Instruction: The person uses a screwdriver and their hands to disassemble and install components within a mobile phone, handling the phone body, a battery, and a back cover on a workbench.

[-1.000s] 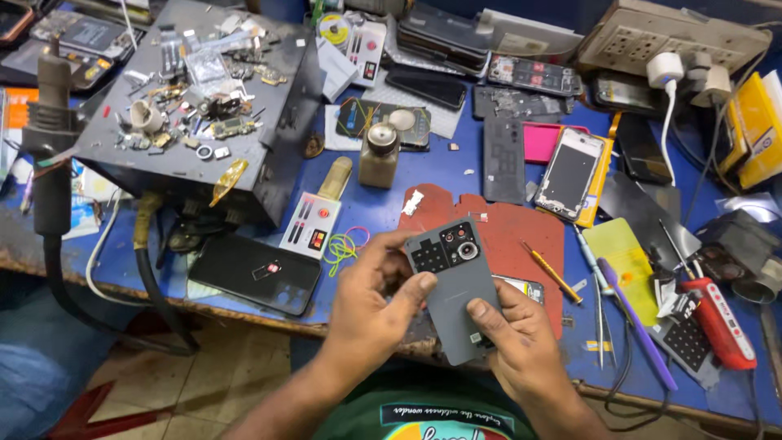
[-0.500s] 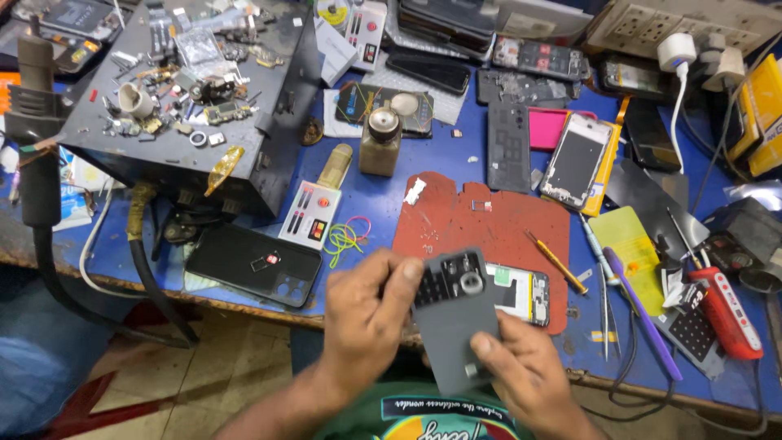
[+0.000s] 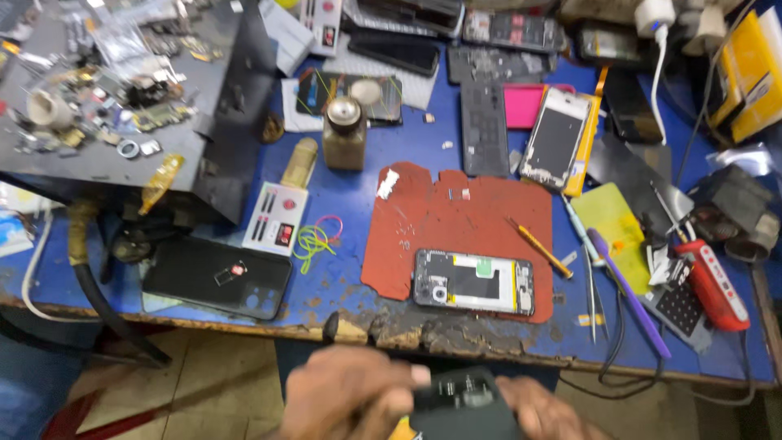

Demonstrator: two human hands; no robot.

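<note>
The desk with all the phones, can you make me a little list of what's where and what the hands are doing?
left hand: grips dark phone back cover, blurred, at frame bottom
right hand: grips the cover's other side
red mat: on blue table
opened phone: lies flat on mat, insides showing
black phone: near table's front edge, left
brown bottle: upright behind mat
orange pencil: on mat's right edge

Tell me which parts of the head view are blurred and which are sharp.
Head view: the left hand, right hand and the dark grey phone back cover they hold at the bottom edge are motion-blurred; the opened black phone on the red rubber mat is fairly sharp; lighting even, no strong glare.
</note>
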